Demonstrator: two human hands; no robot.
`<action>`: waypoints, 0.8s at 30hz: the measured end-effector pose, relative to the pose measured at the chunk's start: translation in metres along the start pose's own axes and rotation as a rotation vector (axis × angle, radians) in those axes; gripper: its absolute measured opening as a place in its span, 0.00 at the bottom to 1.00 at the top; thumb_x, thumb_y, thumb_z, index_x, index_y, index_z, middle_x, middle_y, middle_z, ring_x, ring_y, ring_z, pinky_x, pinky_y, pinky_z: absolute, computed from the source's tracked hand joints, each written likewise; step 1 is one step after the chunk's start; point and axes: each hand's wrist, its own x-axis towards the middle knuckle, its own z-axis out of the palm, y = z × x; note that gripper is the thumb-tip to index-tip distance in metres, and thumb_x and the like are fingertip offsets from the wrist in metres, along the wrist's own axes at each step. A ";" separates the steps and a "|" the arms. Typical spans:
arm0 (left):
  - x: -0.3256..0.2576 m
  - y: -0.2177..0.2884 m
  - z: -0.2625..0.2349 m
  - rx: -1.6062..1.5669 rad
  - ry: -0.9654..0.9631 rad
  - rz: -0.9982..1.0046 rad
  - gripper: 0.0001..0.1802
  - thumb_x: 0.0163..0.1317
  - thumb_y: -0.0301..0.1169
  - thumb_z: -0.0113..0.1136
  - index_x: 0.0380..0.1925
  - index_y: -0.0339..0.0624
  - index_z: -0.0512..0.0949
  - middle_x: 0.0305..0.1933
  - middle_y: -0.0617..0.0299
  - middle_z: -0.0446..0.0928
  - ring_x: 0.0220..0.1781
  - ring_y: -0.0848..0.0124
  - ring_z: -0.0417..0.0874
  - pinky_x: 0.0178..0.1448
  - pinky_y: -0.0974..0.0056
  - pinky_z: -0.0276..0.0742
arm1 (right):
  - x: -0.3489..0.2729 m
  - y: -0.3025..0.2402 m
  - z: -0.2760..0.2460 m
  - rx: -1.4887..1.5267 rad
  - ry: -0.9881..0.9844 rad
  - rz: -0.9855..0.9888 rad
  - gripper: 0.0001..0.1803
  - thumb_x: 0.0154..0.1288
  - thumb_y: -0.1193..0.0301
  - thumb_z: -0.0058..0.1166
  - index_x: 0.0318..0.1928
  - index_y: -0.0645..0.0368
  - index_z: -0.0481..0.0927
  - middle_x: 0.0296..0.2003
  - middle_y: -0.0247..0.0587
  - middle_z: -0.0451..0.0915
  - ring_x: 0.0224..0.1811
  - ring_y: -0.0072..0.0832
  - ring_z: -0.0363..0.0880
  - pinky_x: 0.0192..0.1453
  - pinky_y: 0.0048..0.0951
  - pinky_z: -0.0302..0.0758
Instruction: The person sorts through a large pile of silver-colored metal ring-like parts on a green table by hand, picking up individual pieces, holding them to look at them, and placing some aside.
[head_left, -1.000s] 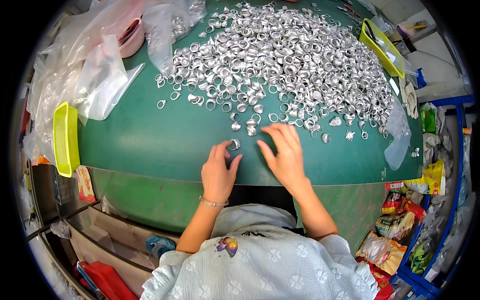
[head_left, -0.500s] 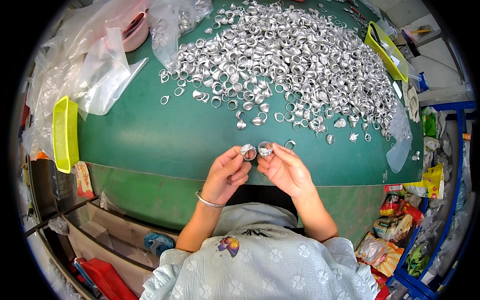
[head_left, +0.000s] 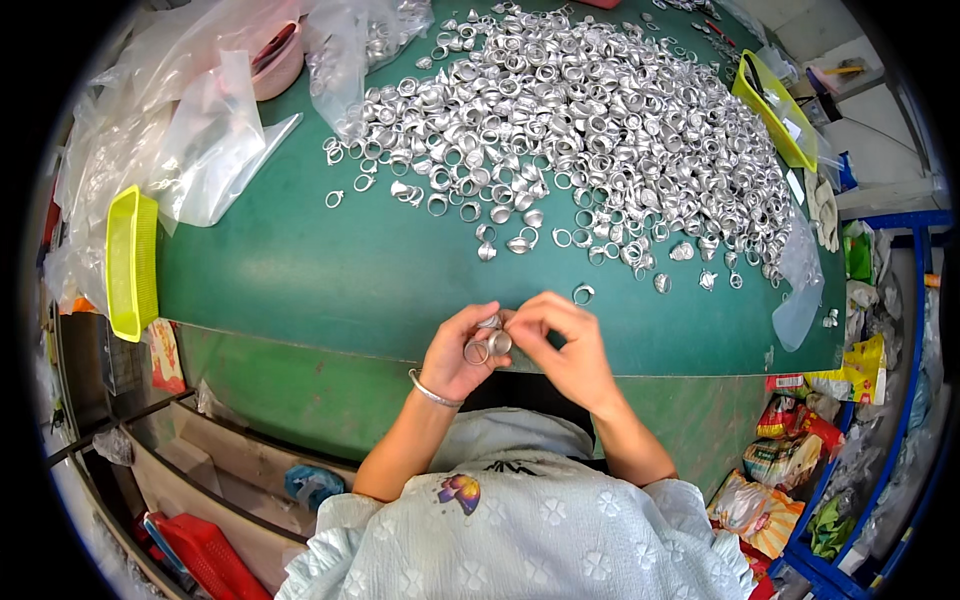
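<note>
Rings of silvery metal (head_left: 488, 346), two or three small pieces held together, sit between both hands just above the near edge of the green desk (head_left: 300, 270). The left hand (head_left: 458, 350) pinches them with fingers closed around the pieces, a thin bracelet (head_left: 432, 392) on its wrist. The right hand (head_left: 565, 345) has its fingers curled shut on the same cluster from the other side, touching the left fingertips. The pieces are shiny, round and hollow; finer detail is too small to tell.

One loose ring (head_left: 583, 294) lies on the desk just beyond the right hand. Farther out, a broad heap of similar silver rings (head_left: 590, 130) covers the far half of the desk. Clear plastic bags (head_left: 205, 150) lie crumpled at the far left, one holding more rings near the heap. A yellow-green basket (head_left: 132, 262) hangs over the left edge, and another yellow-green tray (head_left: 775, 108) sits at the far right. A pink round container (head_left: 275, 62) rests among the bags. Colourful snack-like packets (head_left: 790, 450), red, yellow and green, are piled on the floor to the right, below the desk edge, beside a blue frame (head_left: 880, 480).
</note>
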 end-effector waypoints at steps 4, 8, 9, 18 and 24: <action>-0.003 0.000 -0.003 -0.061 -0.222 0.005 0.09 0.60 0.32 0.44 0.27 0.39 0.69 0.23 0.56 0.70 0.17 0.74 0.64 0.14 0.73 0.61 | 0.035 0.010 -0.005 -0.323 0.348 -0.186 0.05 0.54 0.80 0.57 0.34 0.65 0.79 0.27 0.38 0.75 0.23 0.22 0.69 0.29 0.23 0.67; -0.004 -0.001 -0.006 -0.197 -0.272 0.005 0.10 0.59 0.29 0.43 0.38 0.37 0.70 0.26 0.54 0.71 0.17 0.75 0.62 0.15 0.75 0.57 | 0.056 0.043 0.000 -0.579 0.321 -0.197 0.06 0.57 0.78 0.56 0.37 0.62 0.79 0.26 0.33 0.75 0.25 0.17 0.69 0.30 0.19 0.65; -0.007 -0.003 0.001 -0.158 -0.186 0.068 0.11 0.59 0.29 0.43 0.40 0.38 0.70 0.26 0.55 0.71 0.17 0.75 0.63 0.16 0.75 0.57 | 0.052 0.042 0.001 -0.421 0.327 -0.085 0.06 0.58 0.78 0.56 0.37 0.62 0.79 0.25 0.33 0.74 0.24 0.18 0.69 0.29 0.19 0.65; -0.013 -0.006 0.016 0.647 0.020 0.627 0.25 0.56 0.19 0.57 0.56 0.38 0.67 0.27 0.70 0.69 0.20 0.85 0.63 0.19 0.77 0.56 | 0.023 0.016 0.003 1.221 -0.036 0.811 0.09 0.65 0.67 0.50 0.33 0.59 0.74 0.23 0.34 0.75 0.19 0.18 0.69 0.19 0.16 0.59; -0.014 -0.004 0.016 0.651 0.007 0.578 0.12 0.61 0.28 0.54 0.45 0.36 0.73 0.23 0.68 0.69 0.19 0.83 0.66 0.18 0.78 0.58 | 0.023 0.020 -0.002 0.496 -0.133 0.533 0.14 0.68 0.61 0.46 0.35 0.60 0.76 0.24 0.30 0.75 0.21 0.14 0.70 0.19 0.16 0.60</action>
